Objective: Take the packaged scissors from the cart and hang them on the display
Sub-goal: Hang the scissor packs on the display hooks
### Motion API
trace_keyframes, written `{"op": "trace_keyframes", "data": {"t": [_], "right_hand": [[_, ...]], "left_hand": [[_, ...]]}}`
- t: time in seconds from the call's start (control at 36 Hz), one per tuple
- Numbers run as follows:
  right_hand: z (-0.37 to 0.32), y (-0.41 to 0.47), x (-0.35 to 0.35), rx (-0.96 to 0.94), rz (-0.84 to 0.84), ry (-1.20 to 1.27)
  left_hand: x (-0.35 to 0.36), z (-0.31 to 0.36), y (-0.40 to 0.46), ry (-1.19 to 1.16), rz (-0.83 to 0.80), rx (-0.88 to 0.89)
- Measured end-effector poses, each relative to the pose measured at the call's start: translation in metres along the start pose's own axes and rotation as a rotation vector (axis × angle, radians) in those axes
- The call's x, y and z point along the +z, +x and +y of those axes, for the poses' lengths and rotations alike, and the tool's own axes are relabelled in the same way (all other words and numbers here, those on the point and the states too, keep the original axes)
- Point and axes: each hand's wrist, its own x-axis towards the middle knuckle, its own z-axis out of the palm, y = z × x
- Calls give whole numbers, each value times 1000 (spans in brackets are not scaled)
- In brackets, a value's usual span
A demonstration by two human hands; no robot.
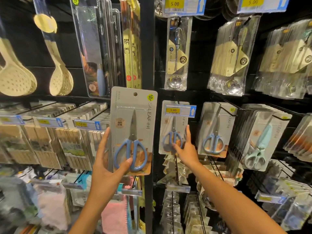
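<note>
- I see my left hand point(108, 163) pinching the packaged scissors point(132, 130): grey card, blue handles, upright left of the black post point(148, 115).
- My right hand point(186, 149), fingers spread, touches the hanging scissors pack point(173, 130) on the display.

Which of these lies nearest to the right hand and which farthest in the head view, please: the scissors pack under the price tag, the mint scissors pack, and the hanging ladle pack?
From the right hand:
1. Tagged scissors pack, touching its fingers.
2. Mint scissors pack, farther right.
3. Ladle pack, high above.
</note>
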Motion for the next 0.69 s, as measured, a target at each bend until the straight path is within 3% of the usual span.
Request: {"op": "trace_keyframes", "data": {"t": [0.33,0.53,0.69], "right_hand": [[29,49,19,41,85,-163],[26,34,21,108,56,113],[32,-11,32,146,109,194]], "left_hand": [[5,5,-4,68,35,-10],[5,8,-9,61,31,-3],[5,11,-13,38,28,18]]}}
